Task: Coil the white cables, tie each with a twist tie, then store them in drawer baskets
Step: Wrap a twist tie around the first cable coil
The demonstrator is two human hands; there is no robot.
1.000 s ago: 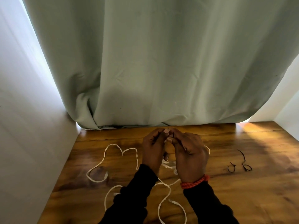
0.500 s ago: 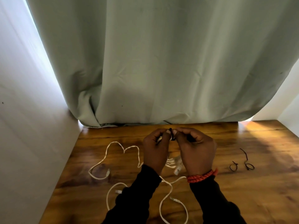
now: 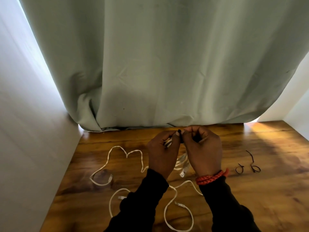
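Both hands are raised over the wooden table [image 3: 250, 198], close together. My left hand [image 3: 161, 153] grips a coiled white cable [image 3: 182, 162], whose loops and clear plug hang below between the palms. My right hand [image 3: 203, 152] pinches a black twist tie [image 3: 179, 132] at the top of the coil, where the fingertips of both hands meet. A loose white cable [image 3: 127, 153] snakes across the table on the left. Another loose white cable [image 3: 173, 203] loops under my forearms. Two more black twist ties [image 3: 248, 165] lie on the table to the right.
A pale green curtain [image 3: 158, 64] hangs down to the table's back edge. A white wall [image 3: 30, 148] borders the table on the left, and another white wall [image 3: 299, 106] stands at the far right corner. No drawer or basket is in view.
My hands have lifted a little and turned at the fingertips. The black twist tie now shows between them at the top of the coil. The loose cables and spare ties have not moved.
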